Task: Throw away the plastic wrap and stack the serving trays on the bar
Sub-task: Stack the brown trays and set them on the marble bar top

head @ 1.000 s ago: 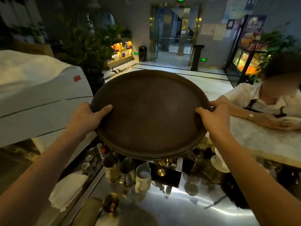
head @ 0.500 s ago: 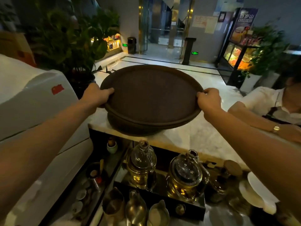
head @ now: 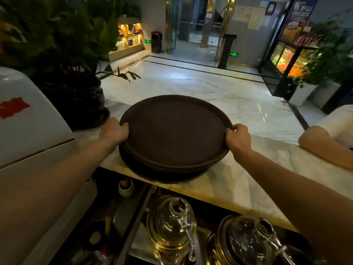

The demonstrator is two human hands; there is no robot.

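Observation:
A round dark brown serving tray (head: pixel 175 131) lies on top of a stack of like trays (head: pixel 162 174) on the marble bar top (head: pixel 238 178). My left hand (head: pixel 113 131) grips the top tray's left rim and my right hand (head: pixel 237 137) grips its right rim. The top tray sits slightly askew on the stack, with the lower rims showing at the near side. No plastic wrap is in view.
A dark potted plant (head: pixel 76 96) stands on the bar just left of the trays. A white machine (head: pixel 28 131) fills the left. Another person's forearm (head: pixel 324 148) rests on the bar at right. Glass teapots (head: pixel 172 226) sit below the bar edge.
The tray went forward and down, from held in the air over the work counter onto the stack on the bar. Both hands kept their hold on its rims.

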